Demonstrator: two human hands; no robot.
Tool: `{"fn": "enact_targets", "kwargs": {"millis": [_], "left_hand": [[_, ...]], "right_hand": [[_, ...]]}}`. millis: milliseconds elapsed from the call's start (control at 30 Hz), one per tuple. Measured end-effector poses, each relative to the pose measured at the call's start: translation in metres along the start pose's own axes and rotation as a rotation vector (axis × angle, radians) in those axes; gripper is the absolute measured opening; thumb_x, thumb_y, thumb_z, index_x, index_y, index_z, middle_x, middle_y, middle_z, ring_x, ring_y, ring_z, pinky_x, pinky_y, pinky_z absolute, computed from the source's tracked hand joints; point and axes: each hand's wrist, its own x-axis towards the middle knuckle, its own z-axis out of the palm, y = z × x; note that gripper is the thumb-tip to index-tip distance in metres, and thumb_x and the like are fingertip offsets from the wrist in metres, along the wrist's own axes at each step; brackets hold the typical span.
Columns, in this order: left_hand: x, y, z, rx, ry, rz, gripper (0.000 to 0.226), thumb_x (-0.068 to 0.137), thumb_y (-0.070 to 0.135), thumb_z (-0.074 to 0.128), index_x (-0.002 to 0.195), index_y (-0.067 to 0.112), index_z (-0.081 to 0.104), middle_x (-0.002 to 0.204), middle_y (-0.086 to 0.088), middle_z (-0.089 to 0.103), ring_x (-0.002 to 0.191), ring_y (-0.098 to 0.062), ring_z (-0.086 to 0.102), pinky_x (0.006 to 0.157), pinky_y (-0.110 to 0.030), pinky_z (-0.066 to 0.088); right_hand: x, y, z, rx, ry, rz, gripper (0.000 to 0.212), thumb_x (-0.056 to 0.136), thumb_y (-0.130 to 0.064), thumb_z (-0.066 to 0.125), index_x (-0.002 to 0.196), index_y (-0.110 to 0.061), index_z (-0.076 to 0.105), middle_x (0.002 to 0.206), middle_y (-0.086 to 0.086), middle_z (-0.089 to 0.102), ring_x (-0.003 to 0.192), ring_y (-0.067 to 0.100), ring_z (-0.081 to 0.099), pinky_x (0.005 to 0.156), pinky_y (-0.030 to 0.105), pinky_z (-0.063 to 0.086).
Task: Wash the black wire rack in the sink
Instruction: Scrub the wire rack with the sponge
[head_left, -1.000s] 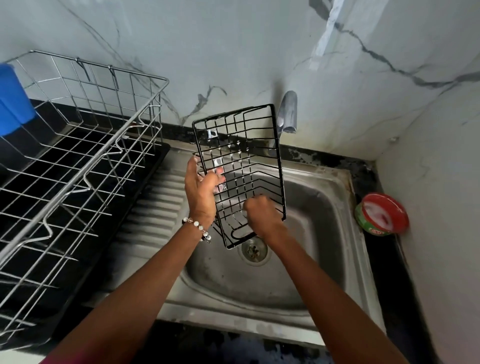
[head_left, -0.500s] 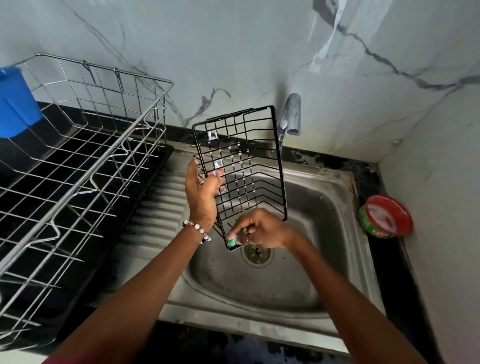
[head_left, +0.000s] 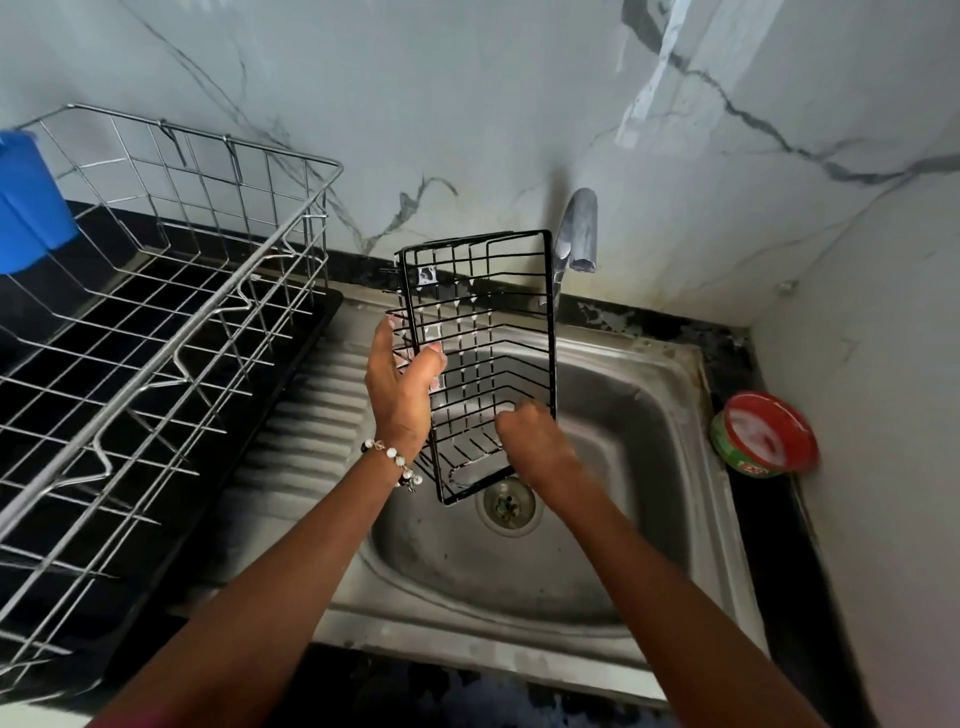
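Over sink (head_left: 670, 467), both hands grip rack (head_left: 498, 322).

No readable text; red-lidded green tub (head_left: 763, 441) bears label print, too blurred to read

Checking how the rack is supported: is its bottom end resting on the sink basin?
Apart. The head view shows the black wire rack held up by the left hand, its lower end hanging clear above the sink drain.

Soft daylight lit the scene evenly, without glare. The right hand (head_left: 535, 447) was motion-blurred. Straight lines bowed toward the edges.
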Motion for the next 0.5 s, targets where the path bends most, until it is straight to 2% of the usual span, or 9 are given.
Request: {"fn": "enact_targets", "kwargs": {"millis": [67,133,200,267,333,400,433,500], "left_hand": [[0.001,-0.001,-0.002,0.011,0.019,-0.008,0.082,0.061,0.04,0.068,0.137,0.017,0.049,0.137,-0.02,0.056,0.116,-0.037,0.061,0.082,-0.044,0.056],[0.002,0.0,-0.004,0.022,0.03,-0.004,0.087,0.059,0.042,0.068,0.141,0.018,0.046,0.138,-0.019,0.055,0.117,-0.038,0.06,0.081,-0.044,0.056],[0.003,0.004,-0.004,0.044,0.021,-0.004,0.09,0.057,0.044,0.064,0.141,0.018,0.044,0.136,-0.019,0.057,0.116,-0.037,0.061,0.08,-0.044,0.056],[0.002,0.009,-0.005,0.094,0.024,-0.005,0.086,0.057,0.047,0.064,0.137,0.019,0.045,0.129,-0.015,0.06,0.112,-0.035,0.062,0.089,-0.054,0.054],[0.003,0.013,-0.005,0.154,0.027,0.0,0.084,0.058,0.05,0.064,0.135,0.02,0.046,0.115,-0.01,0.067,0.109,-0.032,0.063,0.092,-0.059,0.052],[0.005,0.02,-0.005,0.185,0.026,-0.009,0.087,0.056,0.052,0.065,0.134,0.017,0.048,0.108,-0.007,0.067,0.105,-0.03,0.064,0.086,-0.05,0.055],[0.005,0.022,-0.004,0.185,0.016,-0.012,0.089,0.056,0.052,0.066,0.135,0.015,0.048,0.115,-0.008,0.065,0.103,-0.027,0.065,0.08,-0.04,0.058],[0.006,0.025,-0.003,0.184,-0.008,-0.018,0.09,0.061,0.047,0.069,0.139,0.009,0.046,0.127,-0.006,0.059,0.094,-0.015,0.063,0.061,-0.017,0.052]], "right_hand": [[0.0,-0.004,0.004,0.261,0.019,0.082,0.029,0.085,0.002,0.058,0.112,-0.003,0.064,0.116,0.019,0.061,0.111,0.032,0.057,0.09,0.032,0.046],[-0.002,-0.002,-0.001,0.469,-0.022,0.065,0.025,0.084,-0.004,0.065,0.108,-0.005,0.07,0.114,0.012,0.067,0.107,0.024,0.061,0.082,0.022,0.044],[-0.005,0.006,-0.012,0.603,-0.036,0.068,0.024,0.085,-0.006,0.067,0.109,-0.005,0.07,0.114,0.01,0.068,0.102,0.019,0.063,0.079,0.02,0.043],[-0.006,0.015,-0.027,0.669,0.061,0.101,0.025,0.086,-0.006,0.066,0.111,-0.006,0.068,0.115,0.008,0.067,0.1,0.015,0.062,0.082,0.02,0.046],[-0.003,0.02,-0.035,0.577,0.246,0.026,0.026,0.087,-0.006,0.064,0.112,-0.008,0.068,0.112,0.008,0.066,0.1,0.017,0.06,0.086,0.024,0.049],[0.001,0.025,-0.036,0.413,0.424,-0.109,0.024,0.087,-0.007,0.063,0.11,-0.008,0.069,0.106,0.01,0.062,0.1,0.023,0.055,0.087,0.038,0.049],[0.004,0.029,-0.034,0.362,0.471,-0.126,0.023,0.087,-0.009,0.064,0.108,-0.009,0.069,0.108,0.011,0.059,0.103,0.024,0.05,0.088,0.042,0.047],[0.009,0.034,-0.028,0.326,0.473,-0.047,0.021,0.085,-0.013,0.066,0.105,-0.016,0.07,0.124,0.009,0.047,0.117,0.026,0.039,0.098,0.046,0.041]]}}
